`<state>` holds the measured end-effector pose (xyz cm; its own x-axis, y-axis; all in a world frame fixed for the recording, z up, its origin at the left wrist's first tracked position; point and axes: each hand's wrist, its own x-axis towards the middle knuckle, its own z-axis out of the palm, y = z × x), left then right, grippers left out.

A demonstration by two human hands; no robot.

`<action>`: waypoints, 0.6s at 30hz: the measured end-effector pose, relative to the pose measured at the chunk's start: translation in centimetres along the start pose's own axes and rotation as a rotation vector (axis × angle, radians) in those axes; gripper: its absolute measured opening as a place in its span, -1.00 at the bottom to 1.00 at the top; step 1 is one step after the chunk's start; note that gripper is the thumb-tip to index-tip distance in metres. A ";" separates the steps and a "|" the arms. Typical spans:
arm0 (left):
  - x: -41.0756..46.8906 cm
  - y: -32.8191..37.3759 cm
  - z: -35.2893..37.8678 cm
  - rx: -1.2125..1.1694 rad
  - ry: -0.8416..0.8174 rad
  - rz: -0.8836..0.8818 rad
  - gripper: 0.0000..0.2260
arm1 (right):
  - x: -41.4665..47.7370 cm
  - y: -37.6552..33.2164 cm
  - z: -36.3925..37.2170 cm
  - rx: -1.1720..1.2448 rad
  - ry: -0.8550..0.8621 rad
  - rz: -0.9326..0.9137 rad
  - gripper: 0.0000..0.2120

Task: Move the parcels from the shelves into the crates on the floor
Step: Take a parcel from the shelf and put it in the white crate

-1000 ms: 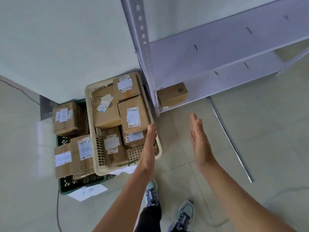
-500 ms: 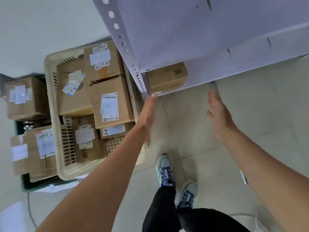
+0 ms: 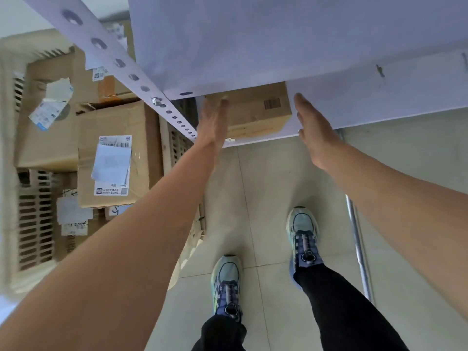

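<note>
Flanking parcel [image 3: 255, 110] with flat hands

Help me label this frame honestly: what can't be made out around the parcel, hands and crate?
Head view:
- Cardboard parcel: rear hidden under the upper shelf board.
- Left hand, right hand: contact with the parcel unclear through motion blur.
- Cream crate: left part cut off by the frame edge.
- Shipping label: print blurred, unreadable.
</note>
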<state>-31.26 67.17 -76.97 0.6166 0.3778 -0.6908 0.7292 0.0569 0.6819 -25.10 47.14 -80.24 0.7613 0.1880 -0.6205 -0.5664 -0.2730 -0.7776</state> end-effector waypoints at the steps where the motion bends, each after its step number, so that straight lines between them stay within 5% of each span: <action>1: 0.9 0.2 0.1 -0.017 0.032 0.002 -0.35 | 1.1 -0.1 -0.1 -0.017 -0.013 -0.005 -0.15; 10: 7.1 -0.2 1.2 -0.184 0.085 -0.056 -0.27 | 9.5 0.7 -1.1 -0.077 -0.136 -0.049 -0.12; 15: 10.1 -0.4 1.1 -0.176 0.113 -0.010 -0.58 | 12.6 0.5 -1.1 -0.118 -0.135 -0.038 -0.38; 18: 11.2 -1.2 1.1 -0.206 0.084 -0.003 -0.44 | 13.3 0.2 -1.0 -0.171 -0.166 -0.046 -0.27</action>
<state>-24.91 70.33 -85.81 0.5815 0.4525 -0.6761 0.6494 0.2423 0.7208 -14.73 48.71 -88.56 0.7146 0.3528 -0.6041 -0.4598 -0.4140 -0.7856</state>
